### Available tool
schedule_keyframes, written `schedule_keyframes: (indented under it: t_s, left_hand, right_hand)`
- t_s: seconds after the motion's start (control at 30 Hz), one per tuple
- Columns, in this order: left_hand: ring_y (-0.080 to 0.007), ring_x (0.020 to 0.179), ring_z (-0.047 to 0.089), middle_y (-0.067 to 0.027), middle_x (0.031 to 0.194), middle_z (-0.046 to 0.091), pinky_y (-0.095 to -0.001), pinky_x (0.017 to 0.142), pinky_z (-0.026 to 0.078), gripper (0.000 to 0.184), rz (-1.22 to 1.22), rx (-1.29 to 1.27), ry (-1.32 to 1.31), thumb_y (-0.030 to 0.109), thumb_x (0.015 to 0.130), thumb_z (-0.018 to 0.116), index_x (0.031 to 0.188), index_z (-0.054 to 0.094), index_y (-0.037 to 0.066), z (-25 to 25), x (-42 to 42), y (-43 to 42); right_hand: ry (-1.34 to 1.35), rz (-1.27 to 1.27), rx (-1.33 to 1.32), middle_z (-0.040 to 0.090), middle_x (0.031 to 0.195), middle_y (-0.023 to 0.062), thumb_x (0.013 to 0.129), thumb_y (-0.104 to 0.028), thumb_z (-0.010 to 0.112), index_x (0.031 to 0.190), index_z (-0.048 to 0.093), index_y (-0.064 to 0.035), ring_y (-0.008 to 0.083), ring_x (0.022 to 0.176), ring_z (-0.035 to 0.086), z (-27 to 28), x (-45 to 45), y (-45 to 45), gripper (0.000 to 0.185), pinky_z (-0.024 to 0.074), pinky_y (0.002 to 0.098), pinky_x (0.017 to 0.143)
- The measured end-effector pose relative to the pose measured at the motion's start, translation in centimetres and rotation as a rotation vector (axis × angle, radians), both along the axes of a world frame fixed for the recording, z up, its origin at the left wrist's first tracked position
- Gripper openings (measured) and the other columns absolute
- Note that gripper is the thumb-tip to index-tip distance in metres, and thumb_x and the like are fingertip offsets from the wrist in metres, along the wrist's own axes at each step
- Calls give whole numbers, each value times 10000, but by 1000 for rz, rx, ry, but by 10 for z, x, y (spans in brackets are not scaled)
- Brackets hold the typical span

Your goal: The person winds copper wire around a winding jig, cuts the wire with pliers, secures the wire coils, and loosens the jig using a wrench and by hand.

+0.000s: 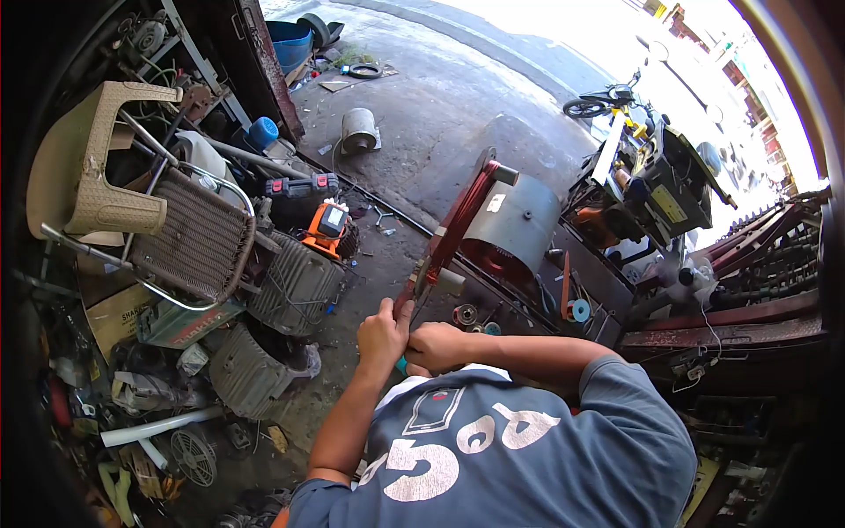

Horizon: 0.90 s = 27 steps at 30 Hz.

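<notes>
1. Strong daylight enters from the upper right, bleaching the street (563, 48) toward white.
2. The drum (519, 220) carries a soft sheen.
3. Clutter (84, 409) at lower left sinks into murky shadow.
4. Fisheye distortion bends the blackened edges.
5. Left hand (384, 336) and right hand (440, 346) look fairly sharp.

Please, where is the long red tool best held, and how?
Probably grip the long red tool around its narrow near end, coming from the near side, as the left hand does. It slants away, and a pale cylinder juts from its far end, making that end look awkward to hold.
</notes>
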State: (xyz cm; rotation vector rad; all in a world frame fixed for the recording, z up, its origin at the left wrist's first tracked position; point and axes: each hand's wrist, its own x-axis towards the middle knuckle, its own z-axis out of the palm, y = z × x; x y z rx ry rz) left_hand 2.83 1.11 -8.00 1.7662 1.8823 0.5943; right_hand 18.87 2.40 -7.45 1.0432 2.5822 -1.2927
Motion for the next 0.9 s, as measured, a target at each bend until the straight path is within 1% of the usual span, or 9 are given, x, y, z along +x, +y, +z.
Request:
schedule_keyframes:
  t_s: [0.13,0.2,0.3,0.37,0.4,0.47,0.57,0.67,0.9]
  left_hand:
    - [-498,676,680,-249,693,682,-599,603,528,432,-57,87,75,474,1021,583,897,536,63,-14,-10,-9]
    - [-487,665,682,-238,687,682,-585,592,531,408,-78,100,99,448,1014,606,895,527,66,-14,-14,-19]
    - [-472,650,684,-226,681,684,-568,575,531,381,-114,81,116,415,1004,632,897,525,65,-4,-24,-33]
    - [-466,645,685,-221,681,684,-561,567,530,371,-121,59,89,401,1001,640,901,527,62,11,-31,-39]
    - [-464,645,685,-220,681,684,-559,564,528,367,-119,45,60,396,1001,642,903,528,61,21,-34,-43]
    - [-463,639,681,-215,675,678,-555,560,520,356,-120,51,-6,385,999,644,911,531,59,35,-38,-52]
    - [-459,632,677,-210,667,670,-552,554,511,350,-163,42,-69,382,1000,644,908,535,62,60,-40,-66]
    - [-433,652,693,-211,680,673,-510,546,503,252,-201,32,-106,291,976,681,971,612,48,77,-42,-78]
    - [-412,622,686,-183,666,667,-486,535,510,301,-171,0,-210,340,999,665,956,604,48,103,-47,-90]
  right_hand:
    - [327,-111,-1,665,778,248,942,-216,635,871,682,-10,439,724,660,45,7,15,222,516,507,666]
    - [266,-169,129,659,734,228,909,-267,641,787,679,-27,440,703,660,83,17,46,272,537,507,660]
    - [-11,-333,209,668,778,248,929,-312,635,855,699,-2,420,736,676,129,53,95,325,540,509,695]
    - [-66,-410,138,668,770,220,970,-333,625,927,720,15,326,703,666,142,94,133,363,536,470,707]
    - [-59,-406,169,590,684,142,1012,-283,626,967,704,1,156,640,556,136,118,151,298,487,397,618]
    - [-146,-530,109,715,803,121,1009,-373,621,1096,727,22,213,720,649,151,152,177,417,542,384,710]
    - [74,-638,286,657,762,56,1004,-336,660,1030,733,75,108,727,554,165,197,214,418,499,335,685]
    - [55,-663,340,626,744,27,994,-329,666,1047,729,74,112,708,540,183,218,227,411,482,328,673]
    - [155,-843,288,480,647,-42,996,-336,665,904,711,29,63,625,439,193,261,227,379,375,302,574]
